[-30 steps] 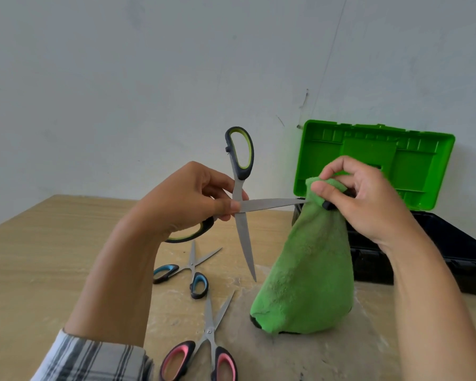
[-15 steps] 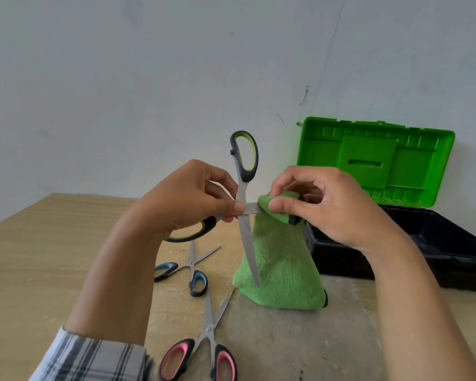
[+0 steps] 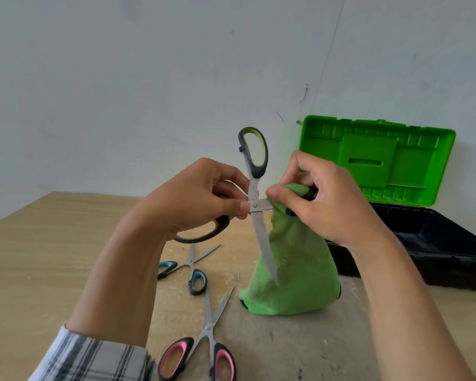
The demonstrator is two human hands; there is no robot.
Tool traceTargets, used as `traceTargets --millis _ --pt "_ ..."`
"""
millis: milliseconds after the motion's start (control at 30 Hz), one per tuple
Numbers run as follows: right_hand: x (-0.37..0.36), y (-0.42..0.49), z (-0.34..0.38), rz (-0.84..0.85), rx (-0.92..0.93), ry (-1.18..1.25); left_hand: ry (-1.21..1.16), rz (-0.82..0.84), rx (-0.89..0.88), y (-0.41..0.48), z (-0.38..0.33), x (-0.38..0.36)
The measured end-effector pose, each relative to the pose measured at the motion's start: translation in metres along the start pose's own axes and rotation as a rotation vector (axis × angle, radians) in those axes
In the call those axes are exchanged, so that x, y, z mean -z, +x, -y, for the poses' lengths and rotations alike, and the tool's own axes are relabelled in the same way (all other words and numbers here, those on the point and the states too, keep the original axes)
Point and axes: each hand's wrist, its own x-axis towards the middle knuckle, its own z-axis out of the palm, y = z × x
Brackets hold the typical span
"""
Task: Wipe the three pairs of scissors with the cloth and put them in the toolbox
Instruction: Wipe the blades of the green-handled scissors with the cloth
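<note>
Wiping is the step in hand, on the first pair; the left hand [image 3: 204, 199] grips the green scissors [image 3: 257, 170] at the pivot and lower handle, holding them in the air with blades spread wide, one pointing down, the other level toward the right; the right hand [image 3: 324, 207] pinches the cloth [image 3: 294, 270] round that level blade close to the pivot, and the rest of the cloth hangs to the table [image 3: 52, 243]. Blue scissors [image 3: 190, 264] and pink scissors [image 3: 209, 329] lie open on the table below the left wrist, touched by neither hand; the toolbox [image 3: 437, 259] stands at right rear, lid up, its dark tray too dim to read. By my reading the task is early: one pair under the cloth, two to come. The next move likely calls for drawing the pinched cloth outward to the blade's tip, fingers on the flats and off the edge; the left hand must hold firm so the blades do not swing shut; the down-pointing blade wants the same wipe.
</note>
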Motion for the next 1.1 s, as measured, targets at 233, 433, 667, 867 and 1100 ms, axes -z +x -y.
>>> traceTargets --millis 233,433,667,867,1100 --pt "0.022 -0.004 -0.011 0.094 -0.056 0.041 0.011 0.012 0.025 0.003 -0.003 -0.007" --pt "0.036 -0.007 -0.025 0.033 -0.121 0.026 0.037 -0.021 0.058 0.001 0.000 0.000" --pt "0.035 0.000 -0.030 -0.483 0.006 -0.118 0.041 -0.016 0.102 0.000 0.000 0.001" --pt "0.003 0.003 0.001 -0.227 0.241 -0.080 -0.021 -0.038 0.085 0.000 -0.002 -0.003" --pt "-0.002 0.002 0.000 0.089 0.136 -0.038 -0.042 -0.097 0.073 -0.002 -0.002 0.001"
